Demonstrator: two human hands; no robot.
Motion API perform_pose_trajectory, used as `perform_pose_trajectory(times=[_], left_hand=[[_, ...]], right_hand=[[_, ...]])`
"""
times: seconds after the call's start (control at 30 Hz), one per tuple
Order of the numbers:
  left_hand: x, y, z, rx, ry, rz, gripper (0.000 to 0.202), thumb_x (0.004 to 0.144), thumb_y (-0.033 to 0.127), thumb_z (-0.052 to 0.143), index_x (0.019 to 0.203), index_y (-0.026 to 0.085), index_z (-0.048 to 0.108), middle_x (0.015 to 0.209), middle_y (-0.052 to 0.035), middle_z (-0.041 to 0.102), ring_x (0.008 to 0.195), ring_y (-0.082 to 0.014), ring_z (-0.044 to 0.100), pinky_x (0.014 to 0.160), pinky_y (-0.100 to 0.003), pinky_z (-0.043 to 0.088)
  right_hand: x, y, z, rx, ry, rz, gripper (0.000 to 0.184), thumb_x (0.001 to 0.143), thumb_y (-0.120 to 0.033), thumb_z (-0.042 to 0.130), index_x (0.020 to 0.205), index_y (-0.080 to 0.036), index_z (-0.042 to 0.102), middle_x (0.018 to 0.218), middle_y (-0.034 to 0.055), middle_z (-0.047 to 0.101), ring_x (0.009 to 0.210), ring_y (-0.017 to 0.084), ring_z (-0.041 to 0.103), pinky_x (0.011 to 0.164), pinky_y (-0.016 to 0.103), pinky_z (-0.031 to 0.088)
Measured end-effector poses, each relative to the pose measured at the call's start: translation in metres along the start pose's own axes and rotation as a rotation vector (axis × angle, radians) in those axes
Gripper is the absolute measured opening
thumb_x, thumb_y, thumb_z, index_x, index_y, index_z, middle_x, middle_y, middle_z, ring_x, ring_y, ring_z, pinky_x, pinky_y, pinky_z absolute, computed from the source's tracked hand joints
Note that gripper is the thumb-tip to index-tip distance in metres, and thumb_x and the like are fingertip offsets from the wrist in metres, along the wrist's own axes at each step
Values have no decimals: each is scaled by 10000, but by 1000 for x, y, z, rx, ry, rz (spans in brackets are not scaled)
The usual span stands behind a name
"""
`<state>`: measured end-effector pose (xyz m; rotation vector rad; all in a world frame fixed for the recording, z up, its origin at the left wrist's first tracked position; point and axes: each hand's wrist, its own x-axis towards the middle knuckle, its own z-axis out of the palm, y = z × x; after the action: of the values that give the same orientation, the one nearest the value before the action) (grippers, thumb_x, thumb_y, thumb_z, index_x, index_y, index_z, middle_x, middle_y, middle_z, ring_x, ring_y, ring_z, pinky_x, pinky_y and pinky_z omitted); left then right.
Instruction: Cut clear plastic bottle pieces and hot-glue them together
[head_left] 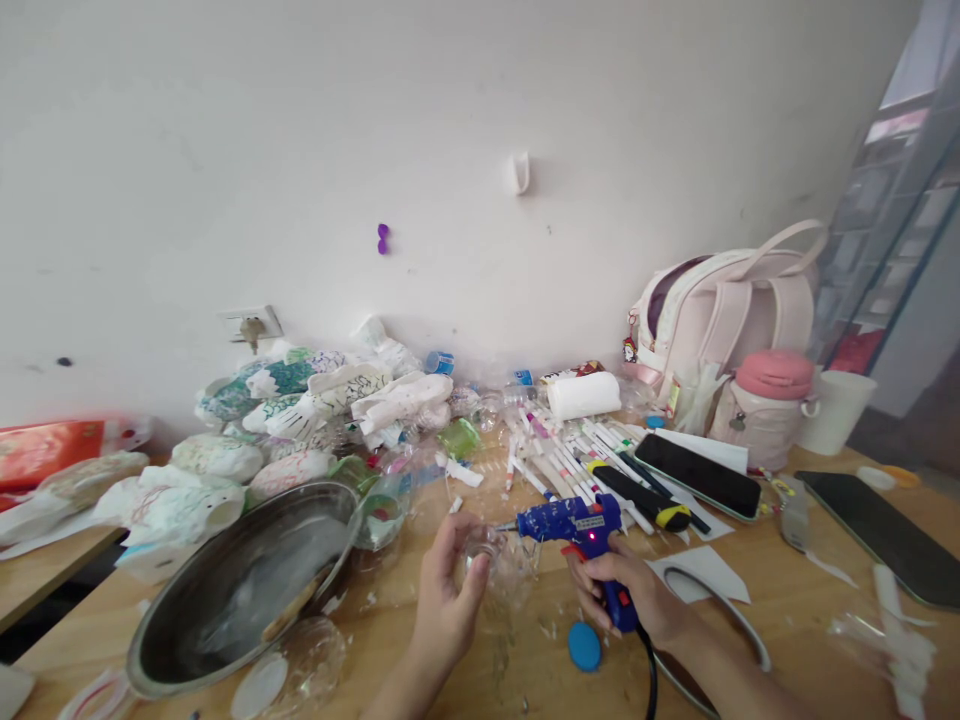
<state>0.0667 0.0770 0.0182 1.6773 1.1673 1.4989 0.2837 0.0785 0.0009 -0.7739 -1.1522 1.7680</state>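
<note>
My right hand (pixel 619 580) is wrapped round the handle of a blue hot glue gun (pixel 562 520), whose small red light glows. The gun's nozzle points left, close to a clear plastic bottle piece (pixel 487 545) that my left hand (pixel 454 580) grips between thumb and fingers. Whether the tip touches the plastic I cannot tell. More crumpled clear plastic shows just right of that piece. A blue bottle cap (pixel 584 646) lies on the table below the gun, and a black cord (pixel 649 670) runs down from its handle.
A metal basin (pixel 146 640) stands at left, with paper-wrapped bundles (pixel 300 400) behind it. Markers (pixel 585 450), a yellow-and-black utility knife (pixel 637 492) and a phone (pixel 701 473) lie beyond the gun. A pink backpack (pixel 750 310), pink-lidded bottle (pixel 765 400) and second phone (pixel 885 530) are at right.
</note>
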Motion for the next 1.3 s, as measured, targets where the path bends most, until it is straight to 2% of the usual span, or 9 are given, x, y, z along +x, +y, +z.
perform_pose_trajectory(times=[0.23,0.43,0.6,0.83,1.3], left_hand=[[-1,-4,0,12,16,-8,370,789,556,539,883,200,577,786,-72,691,750,-248,647,702,-361,487],[1,0,0,52,44,44,332,808,530,530,862,205,578,771,-57,689,728,-227,638,679,-331,486],[3,0,0,56,80,42,341,796,539,538,834,203,584,744,-50,683,710,-228,636,665,-328,490],[4,-4,-1,37,73,20,308,815,510,534,848,206,572,763,-46,680,721,-230,642,689,-339,481],[5,-3,-1,48,91,-19,289,813,493,537,849,207,555,772,-37,669,743,-230,638,700,-332,471]], right_hand=[[0,0,0,8,-13,6,232,666,-353,570,559,-182,454,505,-57,427,343,71,414,330,200,254],[0,1,-1,8,-41,-11,221,684,-345,547,562,-188,451,456,-59,416,324,71,382,334,204,250],[2,4,-4,12,-69,-34,213,695,-342,537,580,-185,450,488,-55,418,338,71,390,356,210,253],[2,3,-4,15,-100,-50,209,716,-329,529,582,-190,449,466,-59,409,343,75,384,364,212,254],[0,1,0,83,-61,-15,248,655,-367,599,557,-166,493,481,-51,411,324,67,380,331,204,243]])
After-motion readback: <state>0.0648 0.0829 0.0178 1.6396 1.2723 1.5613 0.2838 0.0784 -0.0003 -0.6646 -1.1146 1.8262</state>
